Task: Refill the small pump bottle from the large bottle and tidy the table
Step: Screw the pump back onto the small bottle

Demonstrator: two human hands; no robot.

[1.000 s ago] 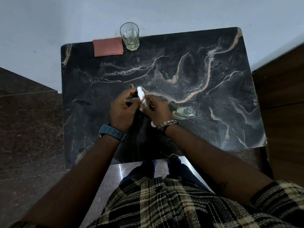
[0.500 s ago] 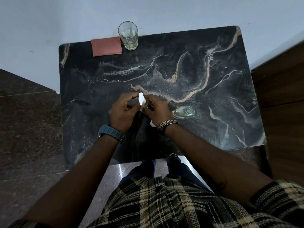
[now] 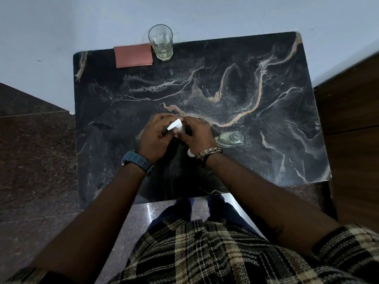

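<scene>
Both hands meet over the middle of the black marble table (image 3: pixel 256 152). My left hand (image 3: pixel 155 136) pinches the white pump head (image 3: pixel 174 124), whose nozzle points left. My right hand (image 3: pixel 198 134) wraps the small pump bottle (image 3: pixel 181 129), of which only a sliver of clear body shows. A white cap (image 3: pixel 191 153) peeks out under my right wrist. Just right of my right hand stands the large clear bottle (image 3: pixel 229 138), seen from above, with no cap on it.
A drinking glass (image 3: pixel 161 43) with a little liquid stands at the table's far edge. A folded reddish cloth (image 3: pixel 133 55) lies to its left. A brown wooden cabinet (image 3: pixel 352 128) borders the table on the right.
The white pump head has turned from pointing up and away to pointing left, as my left hand twisted it over the small bottle. Both hands stayed in place.
</scene>
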